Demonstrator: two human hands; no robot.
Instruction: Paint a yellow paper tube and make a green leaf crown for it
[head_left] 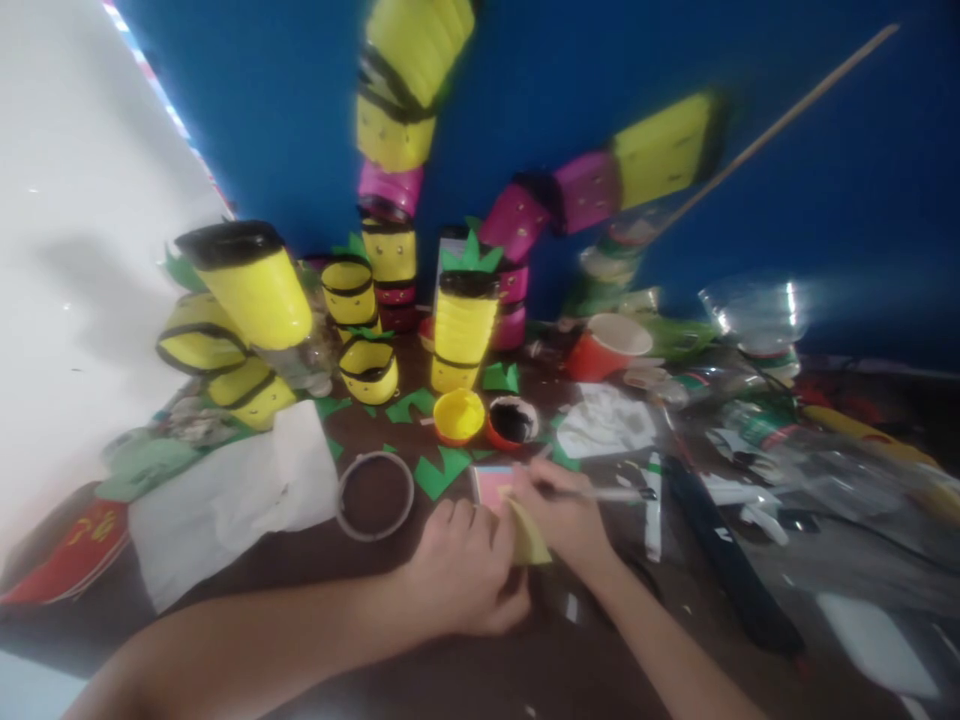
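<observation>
My left hand (pixel 465 565) is closed at the table's middle, its fingers gripping a small pad of coloured paper (pixel 532 538) with yellow and pink sheets. Just to the right, my right hand (pixel 566 510) holds a slim pen-like tool (pixel 604 493) across its fingers, close to the pad's upper part. Where the tool's working end meets the paper is blurred. Behind the hands stand a yellow paint cup (pixel 459 415) and a cup of dark paint (pixel 513 421). Green paper scraps (pixel 442 472) lie near them.
Painted yellow containers (pixel 463 330) stand at the back. White paper (pixel 232 500) and a clear ring-shaped lid (pixel 375 495) lie left. To the right are a marker (pixel 654 515), a long black tool (pixel 731 560), crumpled tissue (pixel 606 422), a red cup (pixel 609 347) and clear plastic bottles.
</observation>
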